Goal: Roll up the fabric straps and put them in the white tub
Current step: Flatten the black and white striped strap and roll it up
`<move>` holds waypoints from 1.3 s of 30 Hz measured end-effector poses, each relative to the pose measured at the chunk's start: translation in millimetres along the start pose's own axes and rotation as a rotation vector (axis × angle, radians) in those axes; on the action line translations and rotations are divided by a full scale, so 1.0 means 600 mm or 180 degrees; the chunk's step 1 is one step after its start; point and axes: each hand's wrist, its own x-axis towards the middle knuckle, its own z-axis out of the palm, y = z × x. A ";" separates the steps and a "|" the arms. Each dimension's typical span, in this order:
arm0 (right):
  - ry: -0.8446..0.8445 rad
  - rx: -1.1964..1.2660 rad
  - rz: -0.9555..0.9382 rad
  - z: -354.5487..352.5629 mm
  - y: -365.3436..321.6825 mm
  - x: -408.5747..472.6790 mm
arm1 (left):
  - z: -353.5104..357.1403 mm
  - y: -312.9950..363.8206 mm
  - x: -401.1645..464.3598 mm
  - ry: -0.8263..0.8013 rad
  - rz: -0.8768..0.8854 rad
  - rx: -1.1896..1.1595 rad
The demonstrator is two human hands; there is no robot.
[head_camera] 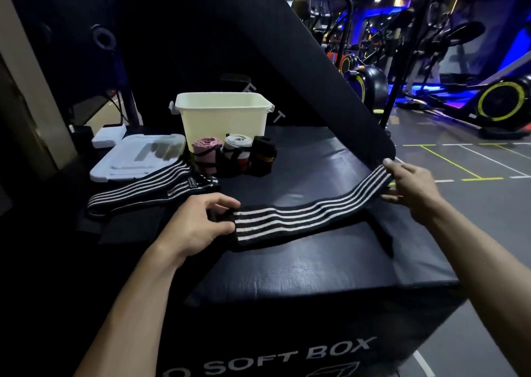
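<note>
Now | left hand pinches striped strap end | right hand pinches other end

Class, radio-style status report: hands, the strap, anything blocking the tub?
Left hand and right hand each grip an end of the striped strap, stretched flat, unrolled. White tub open behind; three rolled straps stand before it.
</note>
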 end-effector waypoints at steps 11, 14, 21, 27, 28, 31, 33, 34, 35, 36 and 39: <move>-0.1161 -0.0107 -0.0597 0.129 -0.008 0.089 | 0.025 -0.004 -0.013 -0.1080 0.0037 -0.1381; -0.1540 -0.0661 -0.0699 0.160 -0.016 0.110 | 0.027 -0.014 -0.017 -0.1156 -0.0010 -0.1365; -0.0208 -0.2493 -0.1337 0.177 0.013 0.057 | 0.051 0.008 -0.027 -0.1233 0.0013 -0.1128; -0.1280 -0.2989 -0.1656 0.163 0.008 -0.024 | 0.080 0.029 -0.042 -0.1373 -0.0207 -0.1039; -0.1530 -0.3112 -0.1555 0.164 0.009 -0.040 | 0.085 0.032 -0.044 -0.1441 -0.0218 -0.0976; -0.1924 -0.3581 -0.1186 0.174 0.022 -0.071 | 0.098 0.041 -0.047 -0.1671 -0.0183 -0.0724; -0.2029 -0.3833 -0.0989 0.180 0.034 -0.076 | 0.111 0.049 -0.048 -0.1744 -0.0149 -0.0637; -0.2075 -0.3925 -0.0935 0.182 0.040 -0.073 | 0.117 0.052 -0.048 -0.1754 -0.0137 -0.0604; -0.2122 -0.3979 -0.0917 0.183 0.045 -0.068 | 0.124 0.055 -0.048 -0.1757 -0.0126 -0.0583; -0.2169 -0.3997 -0.0926 0.184 0.050 -0.060 | 0.130 0.057 -0.046 -0.1759 -0.0117 -0.0562; -0.2304 -0.3991 -0.1002 0.186 0.047 -0.042 | 0.146 0.058 -0.040 -0.1750 -0.0112 -0.0551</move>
